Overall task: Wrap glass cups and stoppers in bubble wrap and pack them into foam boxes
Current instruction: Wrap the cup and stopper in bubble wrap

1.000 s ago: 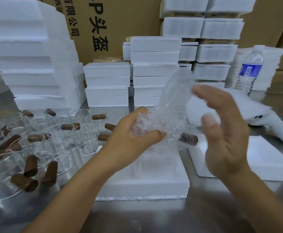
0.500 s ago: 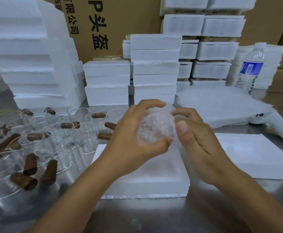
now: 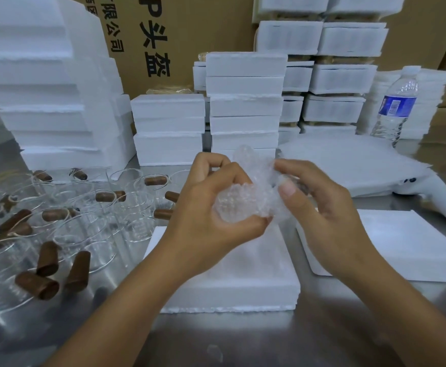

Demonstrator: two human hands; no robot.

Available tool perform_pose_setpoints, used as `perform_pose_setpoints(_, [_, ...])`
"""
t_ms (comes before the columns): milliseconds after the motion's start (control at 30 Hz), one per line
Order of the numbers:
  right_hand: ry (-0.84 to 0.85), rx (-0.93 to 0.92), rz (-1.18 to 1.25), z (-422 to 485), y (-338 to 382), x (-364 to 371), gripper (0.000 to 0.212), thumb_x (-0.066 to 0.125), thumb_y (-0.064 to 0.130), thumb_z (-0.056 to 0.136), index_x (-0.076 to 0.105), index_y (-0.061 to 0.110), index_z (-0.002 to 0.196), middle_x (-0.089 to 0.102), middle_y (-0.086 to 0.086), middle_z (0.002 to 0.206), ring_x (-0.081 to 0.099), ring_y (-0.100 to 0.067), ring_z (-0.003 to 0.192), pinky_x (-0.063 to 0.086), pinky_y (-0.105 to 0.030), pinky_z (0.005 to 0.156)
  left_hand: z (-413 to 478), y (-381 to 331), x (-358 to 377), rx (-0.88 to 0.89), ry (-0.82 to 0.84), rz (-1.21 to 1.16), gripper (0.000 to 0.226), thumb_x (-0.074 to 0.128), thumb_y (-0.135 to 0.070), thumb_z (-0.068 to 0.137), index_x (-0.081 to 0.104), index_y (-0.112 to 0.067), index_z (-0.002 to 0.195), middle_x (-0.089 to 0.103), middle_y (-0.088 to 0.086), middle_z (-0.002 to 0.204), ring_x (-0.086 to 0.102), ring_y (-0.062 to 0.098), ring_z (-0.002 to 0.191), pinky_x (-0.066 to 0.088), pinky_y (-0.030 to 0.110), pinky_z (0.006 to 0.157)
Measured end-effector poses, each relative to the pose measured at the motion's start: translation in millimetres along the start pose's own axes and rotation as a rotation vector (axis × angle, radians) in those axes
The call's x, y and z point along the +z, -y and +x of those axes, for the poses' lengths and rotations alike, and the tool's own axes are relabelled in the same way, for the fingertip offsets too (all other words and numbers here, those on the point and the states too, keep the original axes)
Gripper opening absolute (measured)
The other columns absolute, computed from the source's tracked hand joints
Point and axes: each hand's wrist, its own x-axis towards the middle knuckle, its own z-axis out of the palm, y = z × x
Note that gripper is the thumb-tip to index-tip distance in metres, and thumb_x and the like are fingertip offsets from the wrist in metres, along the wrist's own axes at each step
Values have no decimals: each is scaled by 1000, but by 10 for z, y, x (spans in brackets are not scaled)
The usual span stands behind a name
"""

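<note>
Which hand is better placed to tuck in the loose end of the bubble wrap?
Probably right: the right hand pinches the loose end of the bubble wrap; the left hand grips the bundle.

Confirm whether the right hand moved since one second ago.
Yes. The right hand moved left toward the square white foam box, closing onto the clear bubble-wrap bundle.

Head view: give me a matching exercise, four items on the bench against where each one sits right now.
Items:
1 bubble-wrap bundle
2 water bottle
3 brown stoppers
4 foam box

Places:
A upright at far right
B gripped by left hand and right hand
C lying among glass cups, left
D flat on the table, beneath the hands

Pairs: 1-B, 2-A, 3-C, 4-D
</note>
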Motion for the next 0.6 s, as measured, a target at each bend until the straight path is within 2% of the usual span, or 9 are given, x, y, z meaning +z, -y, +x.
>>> perform_pose_setpoints(33, [33, -25, -40, -7, 17, 4, 41, 49, 66, 75, 52, 45, 110, 57, 23, 114, 52, 10, 106, 38, -6, 87, -1, 5, 0, -5, 2, -3, 31, 71, -46, 55, 57, -34, 81, 45, -5, 105, 53, 4, 96, 47, 17, 75])
perform_pose_setpoints(100, [49, -70, -113, -17, 33, 5, 45, 52, 72, 71, 51, 46, 107, 55, 26, 110, 50, 10, 104, 35, -4, 85, -1, 5, 4, -16, -6, -15, 30, 70, -45, 55, 56, -32, 79, 46, -4, 103, 53, 1, 93, 46, 14, 73])
perform_pose_setpoints(200, [-3, -79, -144, -16, 27, 15, 28, 56, 57, 71, 56, 46, 96, 58, 26, 101, 51, 6, 104, 36, -5, 85, -13, 0, 18, 21, -17, 14, 28, 71, -42, 58, 54, -37, 81, 47, -4, 101, 52, -1, 92, 40, 6, 74])
perform_pose_setpoints(333, [-9, -11, -82, -25, 36, 48, 17, 52, 52, 73, 59, 45, 87, 60, 19, 99, 55, 4, 99, 37, -5, 80, -32, 4, 18, 53, 16, 46, 71, 80, -30, 63, 39, -47, 119, 46, -12, 113, 50, 2, 102, 42, 7, 77])
perform_pose_setpoints(400, [10, 25, -58, -26, 40, 68, 10, 57, 46, 74, 61, 46, 83, 58, 16, 98, 54, 6, 95, 36, -3, 77, -37, 13, 27, 46, 22, 71, 80, 79, -30, 63, 34, -41, 128, 45, -12, 116, 48, 0, 105, 41, 6, 80])
perform_pose_setpoints(467, [47, 94, -20, -17, 44, 83, 13, 58, 35, 73, 66, 46, 71, 56, 16, 96, 54, 6, 92, 36, -3, 73, -49, 20, 48, 71, 42, 141, 81, 78, -31, 62, 35, -33, 131, 44, -11, 117, 44, -5, 108, 37, 2, 83])
perform_pose_setpoints(500, [67, 135, 7, -9, 38, 81, 15, 58, 33, 72, 68, 43, 65, 56, 15, 96, 55, 4, 90, 37, -5, 73, -55, 25, 58, 97, 60, 186, 81, 78, -31, 62, 38, -29, 132, 43, -9, 116, 42, -7, 108, 34, 1, 84])
perform_pose_setpoints(600, [103, 218, 70, 14, -3, 41, 11, 68, 27, 69, 68, 37, 63, 59, 16, 87, 59, 1, 83, 42, -20, 77, -68, 33, 70, 155, 110, 264, 75, 77, -31, 61, 48, -19, 130, 44, -4, 114, 43, -4, 106, 35, 1, 85])
